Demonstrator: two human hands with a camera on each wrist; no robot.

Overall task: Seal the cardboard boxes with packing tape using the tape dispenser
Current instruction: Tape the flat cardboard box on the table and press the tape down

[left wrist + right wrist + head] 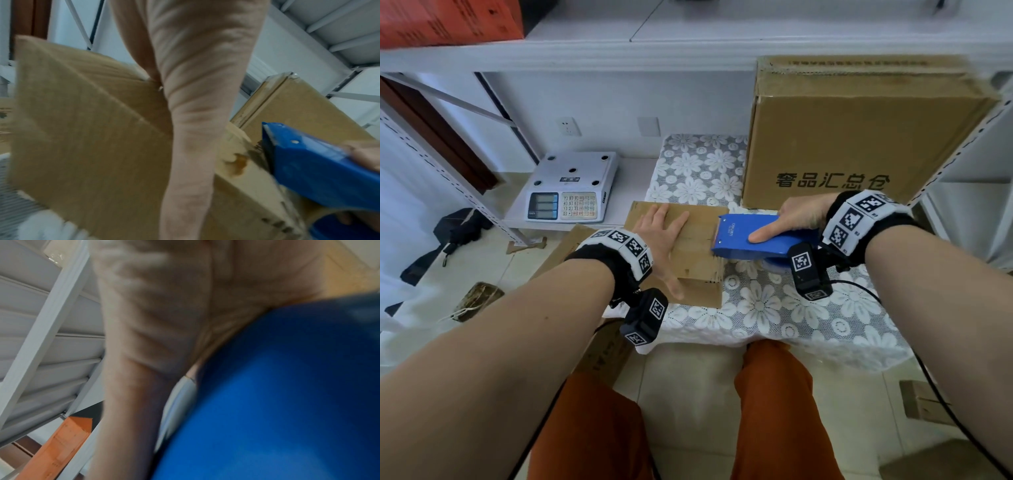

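Note:
A small brown cardboard box (698, 253) lies on the lace-covered table (774, 308). My left hand (662, 236) lies flat on the box's top with straight fingers, the thumb down its near side. My right hand (787, 222) grips a blue tape dispenser (750, 240), thumb along its top. The dispenser's front edge rests on the box's right end. In the left wrist view the blue dispenser (320, 170) meets the box (92, 146) at its right edge, beside my palm. The right wrist view shows the dispenser (277, 394) close up and blurred under my palm.
A large cardboard box (852, 137) with printed characters stands at the table's back right. A white scale (573, 188) sits on a low shelf to the left. Flattened cardboard (571, 246) leans beside the table. A red box (448, 20) sits on the upper shelf.

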